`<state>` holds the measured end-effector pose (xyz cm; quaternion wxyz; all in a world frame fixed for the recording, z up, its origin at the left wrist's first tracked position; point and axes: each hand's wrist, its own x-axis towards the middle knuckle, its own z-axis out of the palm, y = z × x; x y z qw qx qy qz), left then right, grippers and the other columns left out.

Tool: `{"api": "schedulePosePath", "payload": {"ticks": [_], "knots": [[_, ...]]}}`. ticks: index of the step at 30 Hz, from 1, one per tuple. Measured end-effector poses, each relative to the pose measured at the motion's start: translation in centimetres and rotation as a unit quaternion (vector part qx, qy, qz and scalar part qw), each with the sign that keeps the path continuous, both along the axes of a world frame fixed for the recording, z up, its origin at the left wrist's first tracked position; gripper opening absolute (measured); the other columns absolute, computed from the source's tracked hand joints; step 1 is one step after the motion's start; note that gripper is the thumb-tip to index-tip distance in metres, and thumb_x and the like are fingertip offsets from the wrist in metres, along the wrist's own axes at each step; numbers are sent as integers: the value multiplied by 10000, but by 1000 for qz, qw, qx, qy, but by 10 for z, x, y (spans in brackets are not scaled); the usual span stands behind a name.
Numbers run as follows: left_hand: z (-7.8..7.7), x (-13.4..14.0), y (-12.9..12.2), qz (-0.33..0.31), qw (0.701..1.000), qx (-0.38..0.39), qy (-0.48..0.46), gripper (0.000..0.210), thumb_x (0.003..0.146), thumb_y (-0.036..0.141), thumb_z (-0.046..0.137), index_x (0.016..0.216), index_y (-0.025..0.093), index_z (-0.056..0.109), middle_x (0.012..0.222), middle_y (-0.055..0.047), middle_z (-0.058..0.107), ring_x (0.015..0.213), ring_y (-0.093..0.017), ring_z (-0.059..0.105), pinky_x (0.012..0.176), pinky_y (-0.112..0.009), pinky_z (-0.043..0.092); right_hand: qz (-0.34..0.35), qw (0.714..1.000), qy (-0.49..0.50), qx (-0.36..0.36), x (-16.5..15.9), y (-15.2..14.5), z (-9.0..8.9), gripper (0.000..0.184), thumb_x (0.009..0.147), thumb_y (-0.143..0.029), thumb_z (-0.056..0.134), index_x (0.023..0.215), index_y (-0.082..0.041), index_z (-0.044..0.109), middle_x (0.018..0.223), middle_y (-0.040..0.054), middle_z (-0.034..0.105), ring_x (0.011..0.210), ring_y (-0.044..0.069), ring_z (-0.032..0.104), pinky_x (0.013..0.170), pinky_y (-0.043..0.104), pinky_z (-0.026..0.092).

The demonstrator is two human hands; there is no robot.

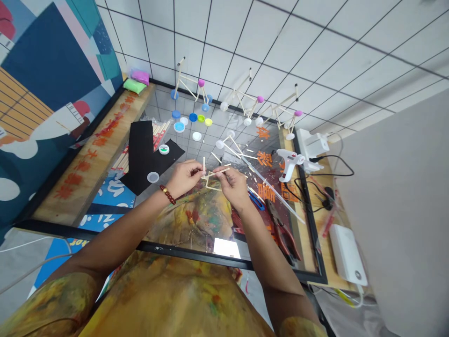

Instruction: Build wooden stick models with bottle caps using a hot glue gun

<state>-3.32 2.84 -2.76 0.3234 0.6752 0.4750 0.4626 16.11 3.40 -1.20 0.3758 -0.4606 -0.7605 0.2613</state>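
Both hands meet over the middle of a glossy glass tabletop, around a small frame of pale wooden sticks (213,188). My left hand (186,179), a beaded bracelet at its wrist, pinches the frame near an upright stick. My right hand (233,185) pinches a slanting stick of the same frame between thumb and fingers. Just beyond lies another stick piece with white bottle-cap wheels (220,144). Loose stick bits are scattered close to my right hand. Glue at the joints is too small to make out.
Three stick tricycle models (199,89) stand along the back. Bottle caps (193,117) lie before them. Black card (141,150) and bundled sticks (161,133) are left. Right are a white glue gun (289,164), a glue stick (273,189), blue-handled scissors (257,200), red-handled pliers (285,236) and cables.
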Motion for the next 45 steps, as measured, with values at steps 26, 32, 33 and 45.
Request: {"api": "schedulePosePath", "payload": {"ticks": [26,32,33,45], "knots": [[-3,0,0,2,1000,5,16,120,867,188,616,788,182,707,804,-31,695,767,-165,640,708,-272,473,36,998,20,-43,5,4,-2,162,892,-270,581,880,-233,739,916,40,764,877,218,699,857,366,517],[-2,-1,1,4,1000,4,12,118,865,183,617,785,184,703,805,-30,693,760,-164,639,696,-269,470,-10,992,77,-99,6,2,-6,162,859,-338,628,893,-223,737,908,26,763,866,208,695,853,359,519],[-2,-1,1,5,1000,4,13,117,864,178,616,785,184,702,805,-30,692,758,-163,638,696,-270,470,-14,992,79,-99,5,1,-6,163,859,-340,629,889,-221,735,899,26,762,855,206,693,845,355,517],[-2,0,0,1,1000,13,23,124,859,169,611,760,185,684,776,-23,673,737,-158,622,682,-266,457,-19,998,38,-50,2,1,-6,170,886,-334,603,827,-228,722,865,19,759,811,192,689,795,326,510]]}}
